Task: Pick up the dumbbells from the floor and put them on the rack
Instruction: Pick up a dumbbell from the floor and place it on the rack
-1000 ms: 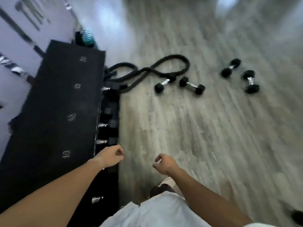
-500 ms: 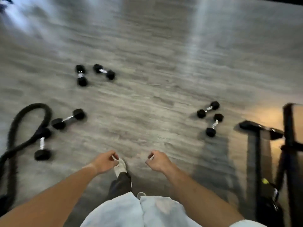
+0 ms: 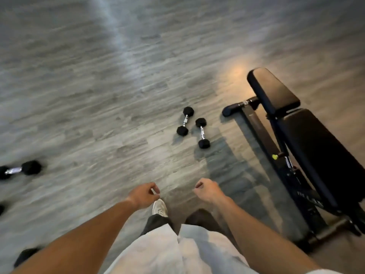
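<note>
Approach step, by my reading — left hand (image 3: 143,195) and right hand (image 3: 207,191) hang loosely curled, empty, while two small black hex-ended, chrome-handled dumbbells (image 3: 185,121) lie ahead on the grey wood-grain floor (image 3: 98,99) near a black padded bench (image 3: 316,147) — next calls for stooping to grip each handle.

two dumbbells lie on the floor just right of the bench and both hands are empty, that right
Not quite. The head view shows the two dumbbells on the floor just left of the bench, not right of it. The left hand and right hand are indeed empty.
</note>
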`<state>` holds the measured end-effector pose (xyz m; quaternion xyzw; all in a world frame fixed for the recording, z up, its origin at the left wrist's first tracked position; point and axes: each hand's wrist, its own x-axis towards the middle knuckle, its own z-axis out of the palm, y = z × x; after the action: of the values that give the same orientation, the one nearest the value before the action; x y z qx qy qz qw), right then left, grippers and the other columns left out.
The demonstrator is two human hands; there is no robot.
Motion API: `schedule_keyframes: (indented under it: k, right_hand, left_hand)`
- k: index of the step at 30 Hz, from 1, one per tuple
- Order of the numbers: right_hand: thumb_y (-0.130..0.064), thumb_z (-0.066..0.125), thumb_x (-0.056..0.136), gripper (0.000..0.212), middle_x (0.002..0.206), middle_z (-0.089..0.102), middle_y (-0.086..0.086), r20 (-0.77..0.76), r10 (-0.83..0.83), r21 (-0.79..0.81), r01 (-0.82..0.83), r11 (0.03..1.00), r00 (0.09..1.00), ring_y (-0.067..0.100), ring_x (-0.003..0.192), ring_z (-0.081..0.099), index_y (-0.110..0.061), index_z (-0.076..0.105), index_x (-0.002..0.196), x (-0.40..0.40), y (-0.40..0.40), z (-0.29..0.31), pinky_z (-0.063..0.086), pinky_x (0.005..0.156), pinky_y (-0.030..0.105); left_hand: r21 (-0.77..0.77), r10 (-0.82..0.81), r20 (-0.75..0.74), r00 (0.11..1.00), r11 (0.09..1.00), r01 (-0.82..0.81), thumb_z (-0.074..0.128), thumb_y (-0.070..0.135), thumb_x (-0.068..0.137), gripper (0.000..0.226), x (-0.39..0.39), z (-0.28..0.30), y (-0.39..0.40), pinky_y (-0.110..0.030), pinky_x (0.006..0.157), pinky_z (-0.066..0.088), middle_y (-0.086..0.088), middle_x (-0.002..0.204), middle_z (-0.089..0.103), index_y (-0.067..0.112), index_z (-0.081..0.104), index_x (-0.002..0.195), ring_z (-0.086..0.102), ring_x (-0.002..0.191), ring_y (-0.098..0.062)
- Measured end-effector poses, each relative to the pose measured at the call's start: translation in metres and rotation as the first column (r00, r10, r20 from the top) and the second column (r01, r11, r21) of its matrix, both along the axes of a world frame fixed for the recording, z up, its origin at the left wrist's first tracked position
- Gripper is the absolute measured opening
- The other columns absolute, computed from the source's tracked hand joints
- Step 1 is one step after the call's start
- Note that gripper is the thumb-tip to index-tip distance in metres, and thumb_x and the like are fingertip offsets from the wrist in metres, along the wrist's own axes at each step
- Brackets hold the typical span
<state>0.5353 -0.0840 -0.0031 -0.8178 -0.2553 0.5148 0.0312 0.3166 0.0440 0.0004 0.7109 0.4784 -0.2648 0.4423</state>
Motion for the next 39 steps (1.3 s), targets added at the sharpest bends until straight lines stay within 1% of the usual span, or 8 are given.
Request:
schedule_keyframes:
  k: [5,9,18,22,25,30,35,39]
  right_hand:
    - [-0.032,0.065,0.09,0.016,0.116,0.069,0.002,-0.029,-0.255,0.015,0.256,0.967,0.966,0.024,0.113,0.063,-0.022,0.07,0.102,0.06,0.034,0.001,0.052,0.098,0.035]
    - [-0.032,0.066,0.091,0.02,0.119,0.067,0.001,-0.086,-0.364,0.023,0.367,0.93,0.927,0.02,0.113,0.061,-0.023,0.069,0.109,0.119,0.066,-0.02,0.046,0.091,0.027]
    - [-0.032,0.065,0.088,0.018,0.113,0.071,0.001,-0.165,-0.467,-0.026,0.47,0.883,0.869,0.023,0.107,0.065,-0.023,0.07,0.103,0.235,0.149,-0.081,0.053,0.098,0.035]
    - [-0.031,0.066,0.086,0.006,0.112,0.073,0.0,-0.196,-0.534,-0.096,0.526,0.845,0.822,0.02,0.106,0.066,-0.029,0.067,0.092,0.254,0.176,-0.118,0.053,0.094,0.029]
    - [-0.03,0.065,0.087,0.003,0.107,0.075,-0.003,-0.194,-0.585,-0.12,0.573,0.811,0.787,0.019,0.106,0.066,-0.028,0.067,0.089,0.267,0.198,-0.149,0.051,0.094,0.028]
    - [-0.029,0.066,0.088,0.008,0.096,0.071,-0.007,-0.22,-0.71,-0.156,0.694,0.703,0.669,0.011,0.093,0.065,-0.026,0.069,0.094,0.281,0.227,-0.224,0.053,0.085,0.027]
    - [-0.033,0.065,0.089,0.015,0.105,0.07,-0.006,-0.225,-0.75,-0.181,0.73,0.659,0.622,0.015,0.102,0.064,-0.026,0.068,0.102,0.283,0.233,-0.326,0.052,0.088,0.029]
    - [-0.032,0.066,0.091,0.017,0.106,0.065,-0.005,-0.215,-0.799,-0.203,0.774,0.599,0.562,0.015,0.101,0.061,-0.024,0.064,0.107,0.279,0.221,-0.407,0.048,0.087,0.028]
  left_hand:
    - [-0.041,-0.196,0.003,0.981,0.98,0.196,0.067,0.031,0.093,0.008,0.1,-0.001,0.076,-0.031,0.085,0.053,0.001,0.104,0.07,0.035,0.06,0.093,0.066,0.094,-0.017]
    - [-0.036,-0.293,-0.008,0.956,0.956,0.292,0.065,0.033,0.095,0.006,0.189,-0.018,0.128,-0.027,0.081,0.046,0.002,0.104,0.066,0.033,0.061,0.1,0.062,0.092,-0.015]
    - [-0.139,-0.241,-0.038,0.97,0.962,0.233,0.063,0.031,0.097,0.006,0.352,-0.07,0.203,-0.031,0.086,0.051,0.004,0.097,0.064,0.028,0.063,0.102,0.063,0.09,-0.017]
    - [-0.161,-0.211,-0.026,0.977,0.966,0.204,0.067,0.026,0.093,0.009,0.394,-0.102,0.231,-0.034,0.086,0.052,0.011,0.083,0.065,0.033,0.062,0.088,0.063,0.082,-0.019]
    - [-0.184,-0.211,-0.029,0.977,0.962,0.202,0.067,0.021,0.093,0.006,0.417,-0.132,0.251,-0.027,0.079,0.047,0.007,0.087,0.066,0.026,0.065,0.092,0.062,0.083,-0.016]
    - [-0.238,-0.27,-0.084,0.959,0.94,0.244,0.066,0.024,0.094,0.007,0.439,-0.217,0.291,-0.025,0.074,0.052,-0.002,0.099,0.071,0.031,0.064,0.092,0.069,0.091,-0.022]
    - [-0.215,-0.35,-0.117,0.929,0.923,0.321,0.064,0.026,0.097,0.003,0.455,-0.32,0.324,-0.028,0.078,0.047,-0.002,0.105,0.067,0.027,0.062,0.099,0.065,0.093,-0.017]
    - [-0.197,-0.36,-0.112,0.926,0.922,0.334,0.068,0.019,0.094,0.015,0.469,-0.406,0.334,-0.027,0.072,0.049,-0.007,0.105,0.072,0.03,0.061,0.086,0.063,0.079,-0.013]
